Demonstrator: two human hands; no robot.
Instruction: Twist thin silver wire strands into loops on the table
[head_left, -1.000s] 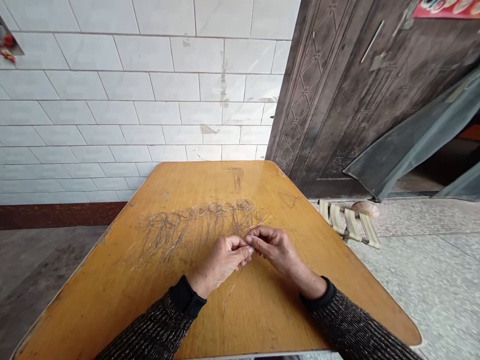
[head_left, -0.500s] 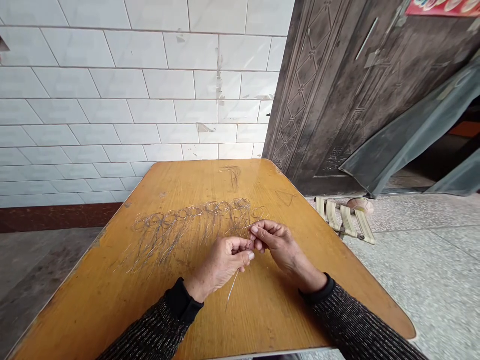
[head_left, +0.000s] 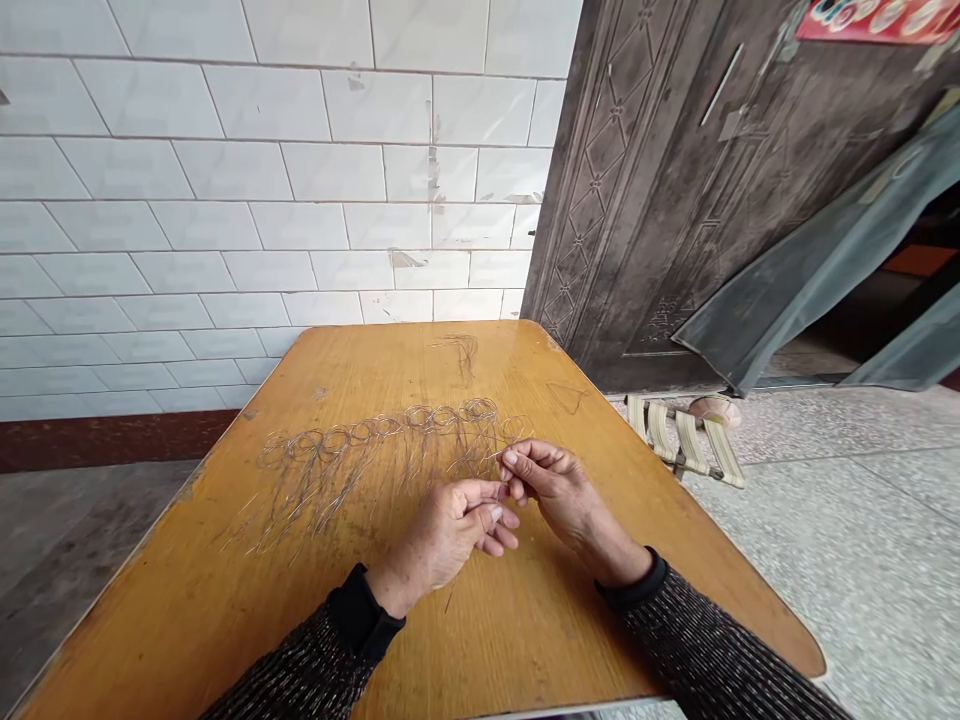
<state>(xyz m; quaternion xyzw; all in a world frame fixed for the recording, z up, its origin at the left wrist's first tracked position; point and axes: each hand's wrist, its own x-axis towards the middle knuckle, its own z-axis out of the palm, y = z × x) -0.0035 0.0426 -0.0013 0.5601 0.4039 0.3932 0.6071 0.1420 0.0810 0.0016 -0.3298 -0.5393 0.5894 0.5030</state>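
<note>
Both hands meet above the near middle of a wooden table [head_left: 570,620]. Thumb and forefinger of my right hand [head_left: 562,490] pinch a thin wire, much of it hidden by the fingers. Just left of it, my left hand [head_left: 457,530] pinches the same wire between thumb and forefinger, with its other fingers loosely spread. Beyond the hands lies a row of looped wires [head_left: 386,428], each with a round coil at the top and long tails pointing toward me.
Toward the table's far end lies a small bunch of wires [head_left: 465,350], and a bent wire [head_left: 570,395] rests near the right edge. A strapped folding stool [head_left: 686,435] stands on the floor at right. White tiled wall [head_left: 300,170] and a dark door [head_left: 645,200] border the table.
My left hand's lower fingers have uncurled and spread. The wire end hanging below that hand is now mostly out of sight. My right hand keeps its pinch in nearly the same place.
</note>
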